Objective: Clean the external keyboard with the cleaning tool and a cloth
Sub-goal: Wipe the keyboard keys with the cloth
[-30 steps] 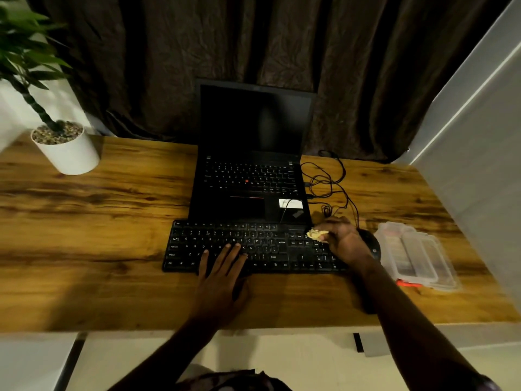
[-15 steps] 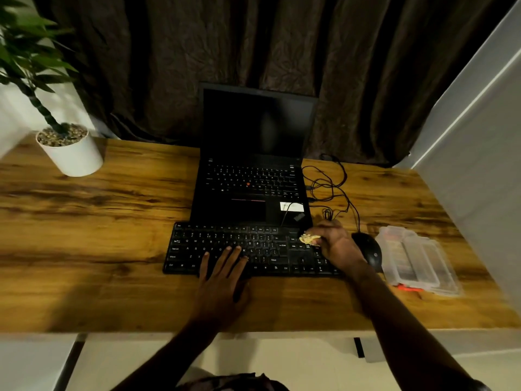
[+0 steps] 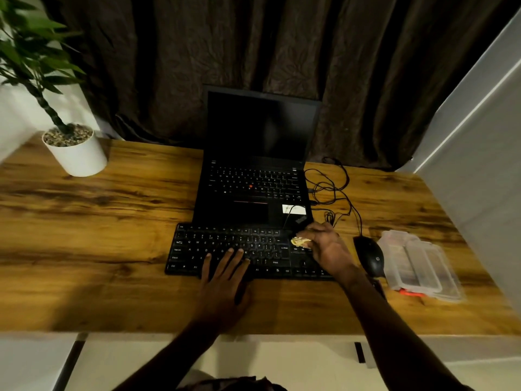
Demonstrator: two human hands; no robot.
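Left hand (image 3: pixel 222 280) lies flat, fingers straight, pressing the lower middle keys of the black external keyboard (image 3: pixel 214 244). Right hand (image 3: pixel 328 249) has its fingers curled, pinching a small yellowish wad (image 3: pixel 301 242) against the keys near the keyboard's right end; cloth or tool, cannot tell. Keyboard sits on the wooden worktop (image 3: pixel 112 221), touching the front edge of an open laptop (image 3: pixel 253 193). Mouse (image 3: pixel 370 259) lies just right of the right hand, with a clear plastic case (image 3: pixel 417 263) beside it. Potted plant (image 3: pixel 76 153) stands far left.
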